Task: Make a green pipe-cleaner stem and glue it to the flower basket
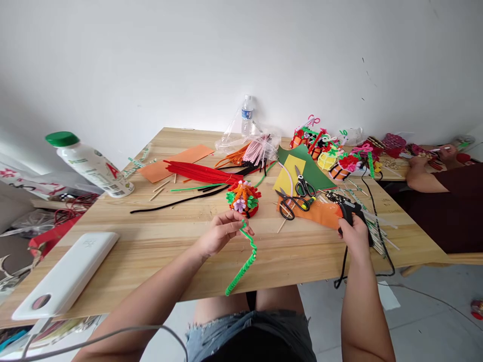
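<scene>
Pinched in my left hand (226, 232) is one end of a green pipe cleaner (244, 270), twisted along its length and hanging down toward the table's front edge. Just behind that hand sits a small pipe-cleaner basket (243, 198) with orange, purple and green flowers. My right hand (354, 232) is wrapped round the handle of a black glue gun (352, 210), whose nozzle points left above an orange sheet (320, 213). The glue gun's cord drops from the handle over the table edge.
Scissors (290, 203) lie left of the glue gun. Red pipe cleaners (204, 172) lie behind the basket. Finished flower baskets (341, 166) stand at the back right. A white power bank (68, 274) and a bottle (90, 166) are at left. Another person's arm (424, 176) is far right.
</scene>
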{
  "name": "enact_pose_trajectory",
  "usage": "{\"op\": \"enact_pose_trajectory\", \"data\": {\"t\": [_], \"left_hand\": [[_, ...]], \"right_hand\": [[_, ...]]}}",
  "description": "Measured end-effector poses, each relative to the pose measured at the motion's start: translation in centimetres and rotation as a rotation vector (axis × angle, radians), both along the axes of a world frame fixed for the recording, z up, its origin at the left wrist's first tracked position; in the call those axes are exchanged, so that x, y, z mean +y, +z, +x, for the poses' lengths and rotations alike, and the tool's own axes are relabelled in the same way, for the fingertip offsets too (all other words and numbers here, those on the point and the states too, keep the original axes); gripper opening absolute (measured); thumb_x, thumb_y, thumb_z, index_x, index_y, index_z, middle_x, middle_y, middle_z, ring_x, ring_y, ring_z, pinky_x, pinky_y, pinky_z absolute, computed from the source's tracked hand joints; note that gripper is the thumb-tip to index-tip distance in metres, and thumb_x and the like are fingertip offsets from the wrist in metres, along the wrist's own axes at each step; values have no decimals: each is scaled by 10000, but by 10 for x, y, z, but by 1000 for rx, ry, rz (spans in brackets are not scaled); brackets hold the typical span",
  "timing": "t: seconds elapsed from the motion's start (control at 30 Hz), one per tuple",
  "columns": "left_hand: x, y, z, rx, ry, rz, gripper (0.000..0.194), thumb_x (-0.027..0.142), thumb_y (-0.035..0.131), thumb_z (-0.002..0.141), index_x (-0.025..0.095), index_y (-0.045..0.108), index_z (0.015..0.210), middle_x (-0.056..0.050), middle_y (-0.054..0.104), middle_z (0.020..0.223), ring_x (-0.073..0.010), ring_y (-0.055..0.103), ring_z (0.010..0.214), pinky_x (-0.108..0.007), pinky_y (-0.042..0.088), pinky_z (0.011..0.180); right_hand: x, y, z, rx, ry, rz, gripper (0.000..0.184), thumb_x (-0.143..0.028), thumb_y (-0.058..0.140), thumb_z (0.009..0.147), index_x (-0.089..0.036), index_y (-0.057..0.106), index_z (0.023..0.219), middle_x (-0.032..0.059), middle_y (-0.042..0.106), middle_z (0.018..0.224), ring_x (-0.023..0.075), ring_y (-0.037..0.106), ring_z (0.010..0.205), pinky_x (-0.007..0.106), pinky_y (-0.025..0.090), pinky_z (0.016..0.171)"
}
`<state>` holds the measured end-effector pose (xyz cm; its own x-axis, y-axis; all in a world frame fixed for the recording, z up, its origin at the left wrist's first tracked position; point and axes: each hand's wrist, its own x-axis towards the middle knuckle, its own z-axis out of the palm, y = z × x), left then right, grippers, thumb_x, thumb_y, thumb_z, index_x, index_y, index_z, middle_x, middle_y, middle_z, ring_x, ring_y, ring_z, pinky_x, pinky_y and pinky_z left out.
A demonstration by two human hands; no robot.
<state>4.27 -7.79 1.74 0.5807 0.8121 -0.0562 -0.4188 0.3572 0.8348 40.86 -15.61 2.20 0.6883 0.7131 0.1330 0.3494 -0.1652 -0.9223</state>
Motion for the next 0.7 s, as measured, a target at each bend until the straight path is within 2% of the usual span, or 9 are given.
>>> {"op": "enact_pose_trajectory", "data": {"t": [0.1,0.17,0.3,0.37,0.47,0.57,0.7], "left_hand": [[1,2,0,-14,27,-7,172,223,771,666,118,675,764,-57,684,671,-207,680,638,-321,538,617],[3,3,0,-21,60,-17,164,216,749,664,120,677,775,-45,670,647,-182,656,594,-298,524,583],[6,4,-1,14,146,-55,154,191,712,631,120,677,763,-23,635,621,-127,588,538,-249,489,524],[7,4,-1,32,175,-66,156,186,698,611,120,673,750,-18,629,639,-118,572,534,-243,479,508],[7,4,-1,53,218,-58,151,194,683,599,122,661,730,-13,622,623,-125,577,534,-254,474,522],[9,4,-2,94,259,-12,163,222,680,603,129,649,733,-21,633,589,-156,604,541,-277,471,539],[13,2,-3,138,313,44,198,261,685,619,135,646,766,-30,658,584,-166,610,547,-285,468,551]], "right_hand": [[-1,19,-22,207,192,128,273,-324,720,635,-208,509,765,-43,564,530,127,522,433,229,396,378],[-2,32,-35,252,346,209,305,-337,743,675,-208,533,855,-29,605,617,117,533,470,229,410,409],[-2,55,-54,296,585,231,298,-451,643,813,-193,564,938,-36,539,564,90,429,411,217,290,366],[2,62,-66,298,661,215,333,-484,606,838,-178,575,964,-25,540,559,101,433,409,237,298,373],[12,66,-89,298,760,175,346,-464,657,804,-174,577,973,26,628,677,123,501,466,272,376,426],[29,65,-114,276,859,132,325,-445,666,805,-180,563,961,76,679,880,110,518,500,274,399,445],[52,62,-134,213,888,119,289,-426,635,841,-188,532,967,50,660,951,54,455,461,240,389,440]]}}
